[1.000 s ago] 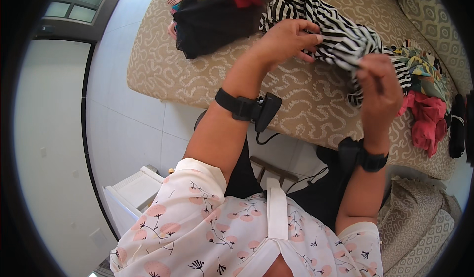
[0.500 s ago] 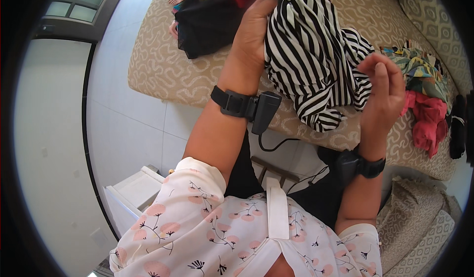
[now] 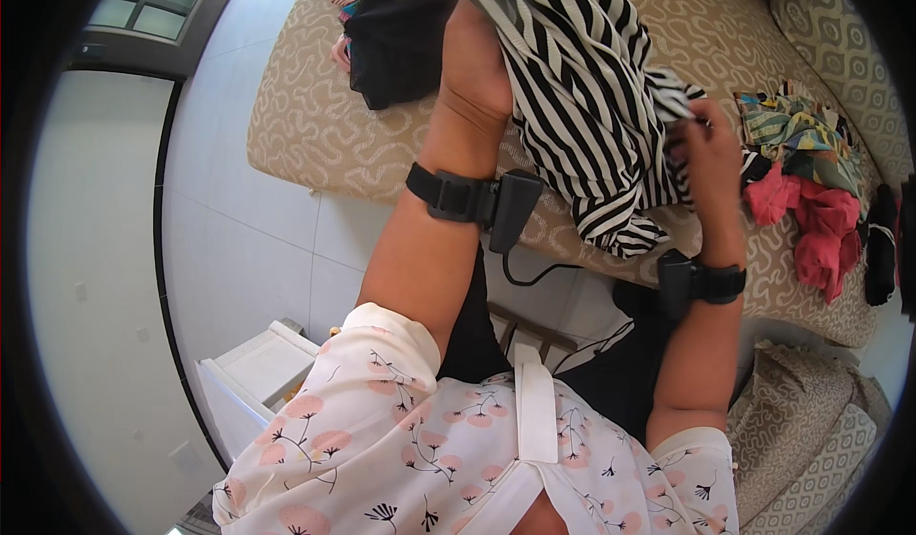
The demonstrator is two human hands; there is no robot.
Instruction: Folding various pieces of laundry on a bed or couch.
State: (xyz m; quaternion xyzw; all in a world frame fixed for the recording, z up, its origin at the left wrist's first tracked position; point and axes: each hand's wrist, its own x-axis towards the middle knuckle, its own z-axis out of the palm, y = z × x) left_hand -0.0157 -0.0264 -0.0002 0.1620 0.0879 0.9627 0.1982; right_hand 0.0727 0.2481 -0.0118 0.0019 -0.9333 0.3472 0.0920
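The right hand (image 3: 714, 158), half-curled, had moved in to the striped cloth (image 3: 582, 96) at upper centre, so both hands met it; blur obscured its grip. Cloth hid the left hand's (image 3: 475, 68) fingers, their hold unclear.

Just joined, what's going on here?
A person is handling a black-and-white striped garment over a patterned seat. The left hand is against its far left part, fingers hidden by fabric; the right hand is at its right edge, blurred. Black cloth lies left, pink cloth right.
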